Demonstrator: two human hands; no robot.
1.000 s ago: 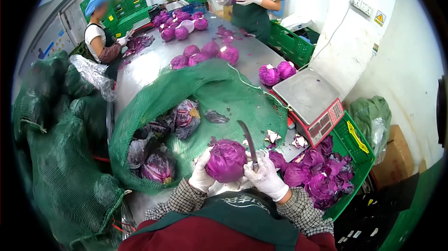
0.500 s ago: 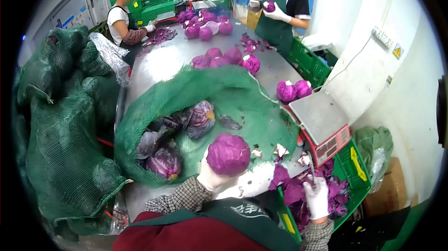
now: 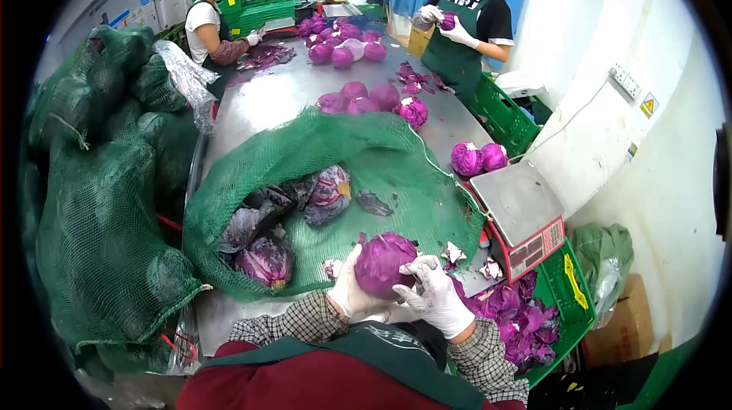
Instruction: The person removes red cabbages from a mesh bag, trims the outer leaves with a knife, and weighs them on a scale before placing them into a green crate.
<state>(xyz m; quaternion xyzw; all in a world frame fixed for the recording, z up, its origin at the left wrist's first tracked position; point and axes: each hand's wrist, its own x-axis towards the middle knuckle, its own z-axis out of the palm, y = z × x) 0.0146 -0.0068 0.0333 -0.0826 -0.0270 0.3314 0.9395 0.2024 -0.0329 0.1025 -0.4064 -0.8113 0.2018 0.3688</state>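
Observation:
My left hand (image 3: 351, 288), in a white glove, cups a peeled red cabbage (image 3: 385, 261) from its left side, low over the near edge of the table. My right hand (image 3: 436, 297), gloved too, is at the cabbage's right side, with thumb and fingers pinched on its outer leaf. Left of them, untrimmed red cabbages (image 3: 265, 261) with dark outer leaves lie inside an opened green mesh bag (image 3: 305, 147). Cut stem pieces (image 3: 453, 252) lie right of the cabbage.
A green crate (image 3: 568, 277) of purple leaves (image 3: 522, 322) stands at my right, below a scale (image 3: 518, 200). Full mesh bags (image 3: 107, 219) are piled at left. Trimmed cabbages (image 3: 358, 97) sit further up the metal table (image 3: 252, 105). Two people in aprons work at the far end.
My right hand has moved from over the leaf crate up and left onto the cabbage. The cabbage has shifted slightly right and down in my left hand.

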